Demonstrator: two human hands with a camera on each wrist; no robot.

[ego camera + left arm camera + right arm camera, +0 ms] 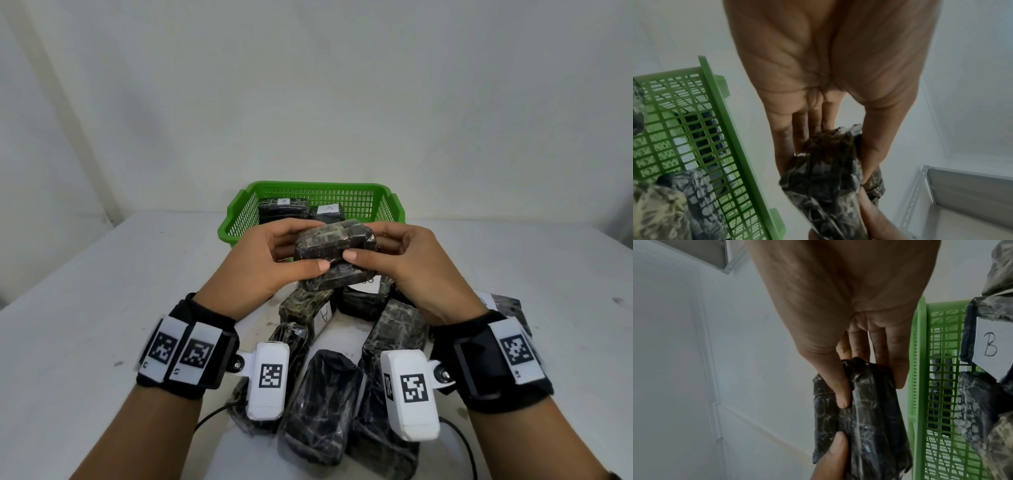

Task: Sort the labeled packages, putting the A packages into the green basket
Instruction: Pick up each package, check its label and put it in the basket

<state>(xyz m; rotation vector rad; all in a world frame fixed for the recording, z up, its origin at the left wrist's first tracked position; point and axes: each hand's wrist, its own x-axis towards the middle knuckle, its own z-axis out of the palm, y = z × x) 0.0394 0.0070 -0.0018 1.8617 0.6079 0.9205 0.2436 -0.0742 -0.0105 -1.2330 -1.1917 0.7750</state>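
Table (102,308): a plain white top against a white wall, with the sorting laid out in the middle of it.
Green basket (239,219): it sits at the far side of the table, just beyond the hands; two dark wrapped packages lie in it, each with a white label reading A.
Pile of packages (322,404): near the person, between the forearms, a heap of dark wrapped bundles waits on the table; one shows an A label (324,315), and the right wrist view shows another marked B (990,344).
Held package (334,243): it is up off the pile, in front of the basket's near wall, with no label on the faces I can see.
Left hand (270,257): fingers behind and thumb in front, clasping the package's left end.
Right hand (404,257): gripping the right end likewise, thumb pressed into the wrapping.
Step in hand: to my eye, checking this package for its letter.
Next move: it probably needs turning over until the label shows; if A, carry it forward over the basket rim and let go, otherwise set it aside.
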